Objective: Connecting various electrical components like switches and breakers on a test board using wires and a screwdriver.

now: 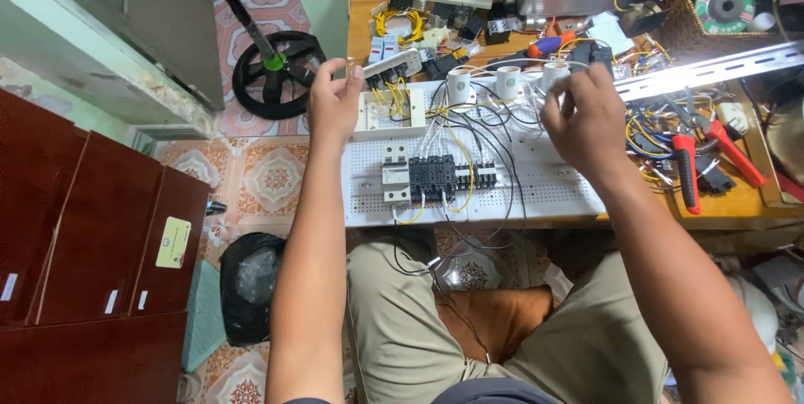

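Nearest the camera are the person's knees in khaki trousers (402, 329), with a brown stool (494, 320) between them and a black bag (251, 283) on the tiled floor (268, 178) to the left. Dark red cabinets (92, 245) stand further left. Just beyond the knees, a white perforated panel (553, 190) lies on the wooden desk (737, 207). A row of black and white breakers (435, 176) is mounted on it, with black, white and yellow wires (481, 149) looping up from them. The left hand (335, 102) is raised over the panel's left edge, fingers loosely curled, pinching a thin wire between thumb and forefinger. The right hand (586, 123) hovers over the panel's right part, fingers bent and closed on the other end of thin wires. Between the hands stand three white round sockets (507, 82). Red-handled pliers (687, 169) lie to the right of the panel. A metal rail (712, 69) crosses above them. Further back sit a white power strip (394, 65), an orange screwdriver (548, 44), a wicker basket (687, 31) and a green grinding disc (724, 6)
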